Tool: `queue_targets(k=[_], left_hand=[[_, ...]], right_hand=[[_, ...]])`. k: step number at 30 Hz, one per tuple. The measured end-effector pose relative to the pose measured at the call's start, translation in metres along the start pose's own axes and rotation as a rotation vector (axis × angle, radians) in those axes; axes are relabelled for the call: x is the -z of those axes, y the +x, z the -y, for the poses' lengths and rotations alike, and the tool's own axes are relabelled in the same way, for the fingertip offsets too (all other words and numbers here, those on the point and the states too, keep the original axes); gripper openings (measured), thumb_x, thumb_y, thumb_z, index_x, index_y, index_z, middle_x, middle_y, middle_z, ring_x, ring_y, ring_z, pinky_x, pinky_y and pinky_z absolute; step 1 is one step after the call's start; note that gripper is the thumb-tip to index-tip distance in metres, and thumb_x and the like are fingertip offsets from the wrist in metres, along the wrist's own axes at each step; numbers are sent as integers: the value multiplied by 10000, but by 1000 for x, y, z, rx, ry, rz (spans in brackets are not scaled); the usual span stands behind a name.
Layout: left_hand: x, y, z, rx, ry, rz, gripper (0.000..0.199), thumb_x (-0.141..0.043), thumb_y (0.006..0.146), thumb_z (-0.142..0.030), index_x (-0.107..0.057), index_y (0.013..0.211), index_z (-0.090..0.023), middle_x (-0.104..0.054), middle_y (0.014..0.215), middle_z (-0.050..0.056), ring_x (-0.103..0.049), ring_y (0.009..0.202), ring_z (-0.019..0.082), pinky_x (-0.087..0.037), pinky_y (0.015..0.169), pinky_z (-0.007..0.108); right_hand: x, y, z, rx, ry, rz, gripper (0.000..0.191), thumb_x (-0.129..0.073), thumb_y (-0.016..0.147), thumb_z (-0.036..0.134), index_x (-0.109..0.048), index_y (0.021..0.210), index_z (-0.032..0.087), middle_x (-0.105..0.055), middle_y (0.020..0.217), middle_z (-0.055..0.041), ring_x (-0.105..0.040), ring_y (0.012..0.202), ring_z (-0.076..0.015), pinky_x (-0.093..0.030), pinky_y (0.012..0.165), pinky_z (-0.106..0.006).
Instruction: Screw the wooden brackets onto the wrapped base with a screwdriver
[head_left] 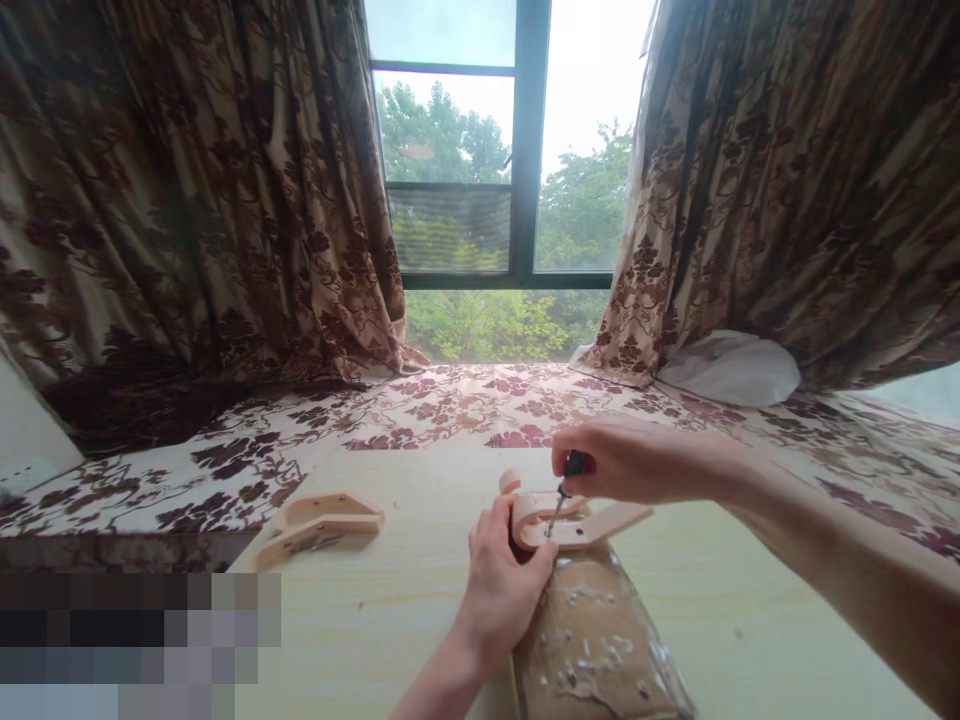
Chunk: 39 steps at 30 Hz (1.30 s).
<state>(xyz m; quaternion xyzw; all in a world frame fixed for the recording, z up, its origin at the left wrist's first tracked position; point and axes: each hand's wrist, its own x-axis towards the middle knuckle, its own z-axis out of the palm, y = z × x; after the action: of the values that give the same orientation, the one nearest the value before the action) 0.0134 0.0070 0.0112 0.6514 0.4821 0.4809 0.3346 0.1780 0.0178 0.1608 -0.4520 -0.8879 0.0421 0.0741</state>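
Here, I'm logging grips.
Left hand (pixel 504 580) is clamping curved wooden piece (pixel 589 533) between fingers; right hand (pixel 619 462) is clenching screwdriver (pixel 574 464).

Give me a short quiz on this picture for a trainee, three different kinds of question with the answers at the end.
1. Which hand holds the black-handled screwdriver with the thin metal shaft?

2. True or false: the crumpled white plastic bag lies beside the brown floral fabric curtain on the picture's right.

3. The left hand is touching:
A) the curtain
B) the curved pale wooden piece
C) the bag

Key: 1. The right hand. 2. True. 3. B.
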Motion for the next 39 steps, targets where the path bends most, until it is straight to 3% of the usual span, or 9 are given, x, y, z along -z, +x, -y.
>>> queue_targets(k=[5,12,19,25,29,33,39], left_hand=[[0,0,0,-5,12,-5,374,-641,684,-246,-540,1045,-251,-611,1015,32,-550,992,229,-401,926,397],[1,0,-2,-14,32,-14,334,-638,686,-236,-552,1009,-252,-612,979,24,-559,971,221,-415,901,375],[1,0,-1,-19,38,-11,323,-634,692,-237,-556,1005,-252,-617,965,22,-564,959,217,-418,899,380],[1,0,-2,-25,40,-7,350,-631,689,-243,-550,1029,-254,-617,1004,32,-562,980,226,-413,913,398],[1,0,-2,-28,43,-5,354,-633,687,-240,-550,1030,-259,-615,1024,32,-557,1005,229,-406,926,402],[2,0,-2,-21,48,-9,358,-633,686,-240,-551,1035,-257,-614,1014,31,-558,1000,228,-405,927,400],[2,0,-3,-21,51,-6,360,-631,686,-234,-553,1037,-252,-615,997,29,-556,992,226,-406,922,393]], right_hand=[[8,9,3,-2,-97,104,190,-558,699,143,-645,855,210,-617,697,10,-480,604,-103,-299,530,-197],[8,14,5,-72,-123,74,205,-607,738,351,-639,846,179,-637,737,-25,-507,633,-126,-305,521,-214],[14,13,2,-34,-88,236,213,-600,692,228,-710,873,209,-680,772,-5,-560,667,-121,-338,554,-192],[9,21,0,-112,-79,203,290,-607,728,422,-726,815,173,-650,665,-17,-518,575,-120,-312,500,-219],[14,18,7,-81,-198,288,274,-628,673,296,-730,914,216,-686,754,-21,-538,624,-136,-299,514,-224],[18,16,15,-44,-413,327,212,-569,688,203,-743,809,200,-673,691,-39,-508,588,-140,-242,490,-252],[18,20,16,-18,-316,362,278,-579,740,361,-749,829,160,-667,689,-68,-498,574,-154,-276,484,-257]])
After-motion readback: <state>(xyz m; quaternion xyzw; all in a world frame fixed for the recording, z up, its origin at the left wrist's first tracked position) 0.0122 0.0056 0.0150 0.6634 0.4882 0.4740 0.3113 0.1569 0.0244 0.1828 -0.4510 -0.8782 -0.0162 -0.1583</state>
